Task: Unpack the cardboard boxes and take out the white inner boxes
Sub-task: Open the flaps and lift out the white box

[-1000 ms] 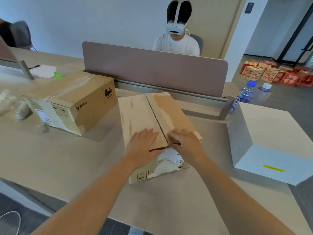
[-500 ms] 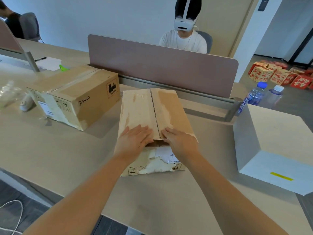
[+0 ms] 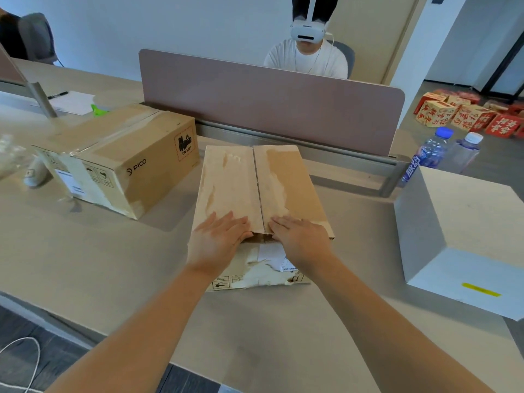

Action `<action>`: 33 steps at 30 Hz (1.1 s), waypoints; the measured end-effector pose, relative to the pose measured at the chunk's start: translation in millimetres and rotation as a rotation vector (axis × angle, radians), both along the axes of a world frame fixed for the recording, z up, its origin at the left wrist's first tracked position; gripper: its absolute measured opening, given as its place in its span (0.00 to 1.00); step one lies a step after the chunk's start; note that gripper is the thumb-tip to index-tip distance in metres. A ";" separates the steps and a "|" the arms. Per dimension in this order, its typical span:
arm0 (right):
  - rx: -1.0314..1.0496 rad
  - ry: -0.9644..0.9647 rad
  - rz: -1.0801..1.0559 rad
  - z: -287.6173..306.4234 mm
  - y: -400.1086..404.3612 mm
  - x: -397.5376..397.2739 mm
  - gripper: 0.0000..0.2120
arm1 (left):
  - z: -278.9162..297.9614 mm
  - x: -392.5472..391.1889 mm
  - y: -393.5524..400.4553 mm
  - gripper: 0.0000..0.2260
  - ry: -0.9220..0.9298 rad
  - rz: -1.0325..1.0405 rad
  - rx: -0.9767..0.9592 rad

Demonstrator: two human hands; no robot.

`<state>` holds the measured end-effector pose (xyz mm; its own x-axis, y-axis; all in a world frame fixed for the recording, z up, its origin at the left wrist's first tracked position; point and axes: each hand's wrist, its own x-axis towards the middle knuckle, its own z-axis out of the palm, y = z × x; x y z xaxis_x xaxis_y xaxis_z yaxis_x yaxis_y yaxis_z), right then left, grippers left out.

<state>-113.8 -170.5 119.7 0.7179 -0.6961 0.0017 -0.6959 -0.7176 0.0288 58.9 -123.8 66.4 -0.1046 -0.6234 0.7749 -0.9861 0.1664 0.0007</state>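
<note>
Nearest the camera, two bare forearms reach forward over the pale beige desk [image 3: 85,265] to a worn brown cardboard box with torn, peeled tape patches [image 3: 261,191], which lies lengthwise in front of the person. The left hand [image 3: 218,241] lies on the near end of the left top flap with its fingers mostly straight, the fingertips dipping towards the gap at the centre seam; the right hand [image 3: 300,236] lies flat on the right flap, fingers extended to the seam. Neither hand is clenched, and neither plainly grips a flap yet, though the left fingertips may be hooking under the edge; that part is too shadowed to be sure. The flaps are down, so any white inner box here remains hidden inside. The likely risk is that the weakened, already torn cardboard rips at the near edge if a flap is pulled from one corner, or that the light box skids along the desk when a flap is lifted without the other hand holding it down. To the right, well apart, stands a large white rectangular box with a yellow label [image 3: 465,231], already out on the desk. To the left sits a second, taped brown cardboard box printed PICO [image 3: 124,163], unopened. Beyond are two clear plastic water bottles [image 3: 445,154], a mauve desk divider panel [image 3: 269,100], and a seated person in a white headset [image 3: 307,49].
</note>
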 end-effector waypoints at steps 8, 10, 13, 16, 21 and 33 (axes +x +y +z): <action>-0.133 -0.108 0.042 -14.5 -7.2 7.0 0.26 | 4.1 3.3 -0.2 0.28 0.036 0.005 -0.034; -0.149 -0.116 0.036 -22.1 -11.0 8.4 0.27 | 7.4 2.4 0.7 0.24 0.056 0.032 -0.005; -0.256 -0.101 0.110 -25.5 -10.7 4.2 0.29 | 22.0 0.1 -1.8 0.15 0.348 0.126 0.117; -0.224 -0.132 0.094 -26.7 -10.9 3.5 0.28 | 18.2 1.9 -0.8 0.28 0.297 0.099 0.111; -0.079 -0.054 0.023 -4.1 -6.7 8.0 0.18 | 17.8 11.1 4.2 0.26 0.239 -0.014 0.210; -0.040 -0.058 -0.154 50.3 11.8 -1.1 0.27 | 78.2 14.6 29.2 0.19 0.445 0.068 0.556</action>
<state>-115.0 -158.7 170.0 0.6005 -0.7965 0.0699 -0.7990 -0.6013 0.0123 73.5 -94.5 144.7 0.2009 -0.9323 0.3008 -0.8809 -0.0376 0.4719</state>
